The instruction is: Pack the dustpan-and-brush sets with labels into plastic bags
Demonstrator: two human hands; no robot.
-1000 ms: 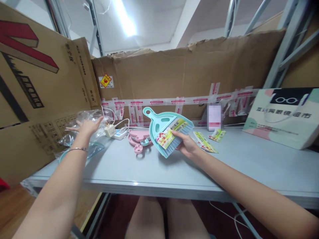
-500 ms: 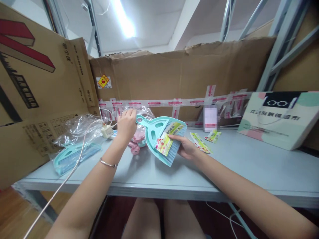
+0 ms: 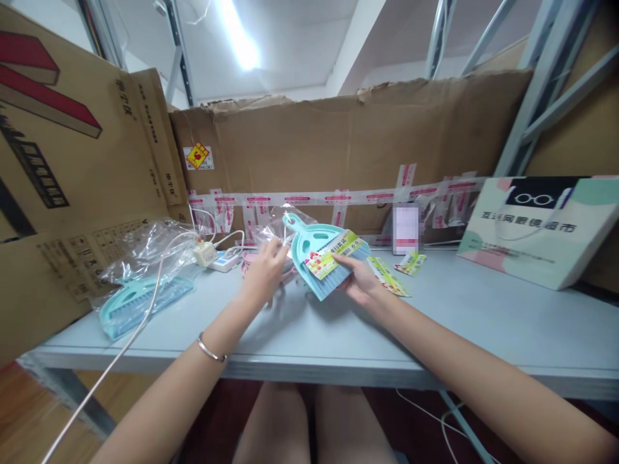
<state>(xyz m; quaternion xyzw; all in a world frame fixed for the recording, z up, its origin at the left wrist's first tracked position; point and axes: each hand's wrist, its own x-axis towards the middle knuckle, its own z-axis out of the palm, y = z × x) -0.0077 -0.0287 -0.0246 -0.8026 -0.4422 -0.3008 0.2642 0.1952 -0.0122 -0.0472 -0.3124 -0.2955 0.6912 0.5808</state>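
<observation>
**Handle end of the teal dustpan [image 3: 313,242] just right of my left hand [image 3: 265,274], bristle end in my right hand [image 3: 362,281]**

Here are my left fingers, curled in and seemingly pinching the clear bag [image 3: 273,222] (my thumb is out of sight, so the exact grip I cannot tell). My right hand is clasped round the other end: thumb laid on the printed card [image 3: 333,253], the rest tucked underneath, by the blue bristles [image 3: 333,277].

And this is the relation that matters: the dustpan, held up over the table [image 3: 435,328], sits just right and slightly to the far side of my left fingertips. Its long axis runs from the looped handle [image 3: 300,227] at far left to the bristles at near right. So my left hand is nearer the loop, my right nearer the brush. The bag's plastic spreads right around that loop; whether the loop is inside it or merely in front, I cannot tell.

Moving out, pink dustpans [image 3: 249,260] lie behind my left hand, half hidden. Just beyond my right, loose cards [image 3: 389,277] rest on the table. Well off to the left lies a bagged teal set [image 3: 145,299], with a white cable [image 3: 157,283] crossing in front of it.
</observation>
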